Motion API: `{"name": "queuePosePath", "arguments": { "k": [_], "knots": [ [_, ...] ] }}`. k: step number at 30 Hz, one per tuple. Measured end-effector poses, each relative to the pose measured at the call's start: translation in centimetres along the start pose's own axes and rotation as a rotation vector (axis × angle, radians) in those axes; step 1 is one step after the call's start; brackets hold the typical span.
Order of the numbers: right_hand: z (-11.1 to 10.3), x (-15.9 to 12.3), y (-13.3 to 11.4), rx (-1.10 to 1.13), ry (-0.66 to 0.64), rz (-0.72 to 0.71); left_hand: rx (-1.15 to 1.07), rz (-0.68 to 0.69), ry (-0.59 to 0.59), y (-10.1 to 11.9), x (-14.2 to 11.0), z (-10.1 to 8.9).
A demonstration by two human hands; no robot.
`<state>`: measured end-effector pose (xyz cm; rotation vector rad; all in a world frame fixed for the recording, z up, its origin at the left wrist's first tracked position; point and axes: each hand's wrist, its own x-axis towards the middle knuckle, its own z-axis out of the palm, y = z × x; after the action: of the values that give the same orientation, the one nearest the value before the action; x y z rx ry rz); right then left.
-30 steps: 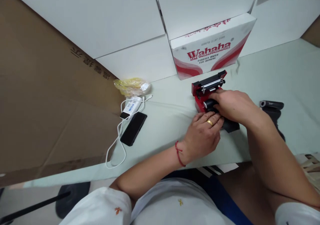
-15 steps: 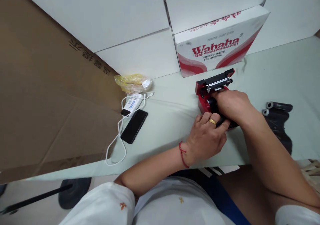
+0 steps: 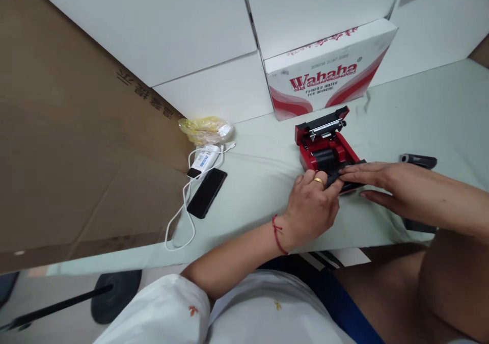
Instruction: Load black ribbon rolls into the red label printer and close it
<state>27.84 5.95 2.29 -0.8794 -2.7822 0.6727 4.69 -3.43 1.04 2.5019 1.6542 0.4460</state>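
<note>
A small red-and-black machine, which looks like a label printer [image 3: 345, 149], stands on the table with its lid tipped up. Inside lies a black ribbon roll [image 3: 323, 157], and black ribbon spreads toward the front edge. My left hand [image 3: 311, 206], with a gold ring and a red string bracelet, is closed at the front left, fingertips gripping the black ribbon by the printer's edge. My right hand [image 3: 385, 183] lies with fingers stretched out over the front right of the printer, their tips on the black part beside my left fingers.
Behind the printer a Wahaha water carton [image 3: 328, 79] leans against white boxes [image 3: 214, 94]. To the left lie a black phone [image 3: 207, 193], a white power bank [image 3: 206, 159] with cable, and a yellowish plastic bag [image 3: 206, 131]. A used-looking black ribbon roll [image 3: 418, 161] lies right.
My right hand has come out of the printer's inside and moved toward me to its front edge, its fingers now straight. The inside roll is uncovered. My left hand has stayed at the front.
</note>
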Motion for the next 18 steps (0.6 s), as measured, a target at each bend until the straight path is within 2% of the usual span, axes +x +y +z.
{"name": "queuePosePath", "arguments": {
  "k": [4,6,11,12,13,15,18],
  "knots": [
    [2.1,-1.8,-0.9,-0.001,0.058,-0.003,-0.073,-0.016,0.000,-0.3,-0.3,-0.1],
    [2.5,-1.9,-1.5,-0.026,0.062,0.009,-0.165,-0.024,0.061,-1.0,-0.2,-0.4],
    [2.0,-1.5,-2.6,-0.103,-0.018,0.054,-0.341,-0.102,0.442,-5.5,2.6,-2.3],
    [1.8,-1.4,-2.8,-0.098,-0.019,0.055,-0.359,-0.136,0.477,-6.5,3.5,-2.8],
    [1.5,-1.3,-3.1,-0.086,-0.017,0.052,-0.395,-0.170,0.478,-7.4,4.4,-3.3],
    [0.9,-1.1,-3.6,-0.058,-0.022,0.044,-0.499,-0.218,0.385,-8.5,5.7,-4.2],
    [0.1,-1.0,-4.3,-0.050,-0.056,0.058,-0.564,-0.198,0.233,-8.1,5.9,-4.9]
  ]
}}
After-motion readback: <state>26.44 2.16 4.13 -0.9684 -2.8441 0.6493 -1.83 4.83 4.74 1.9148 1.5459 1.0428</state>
